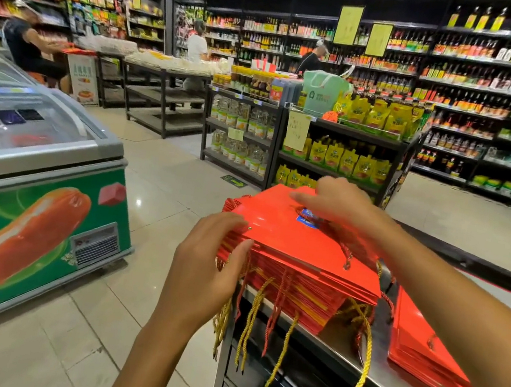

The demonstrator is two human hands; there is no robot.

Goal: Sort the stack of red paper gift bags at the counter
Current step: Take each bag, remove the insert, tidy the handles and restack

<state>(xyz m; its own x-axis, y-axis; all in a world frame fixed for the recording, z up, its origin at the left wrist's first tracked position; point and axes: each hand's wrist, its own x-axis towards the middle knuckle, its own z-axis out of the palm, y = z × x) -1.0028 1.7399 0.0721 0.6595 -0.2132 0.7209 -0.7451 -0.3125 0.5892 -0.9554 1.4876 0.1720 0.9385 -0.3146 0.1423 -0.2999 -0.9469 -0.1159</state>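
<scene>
A thick stack of flat red paper gift bags lies on the metal counter, with yellow and red cord handles hanging over the front edge. My left hand grips the stack's near left corner, fingers curled round the edges of several bags. My right hand rests on the top bag with its fingers stretched out over the far edge, beside a blue label. A second, lower pile of red bags lies on the counter to the right, partly under my right forearm.
A chest freezer with a sausage picture stands to the left across a tiled aisle. Shelving units with yellow pouches and bottles stand behind the counter. Three people are far back in the shop.
</scene>
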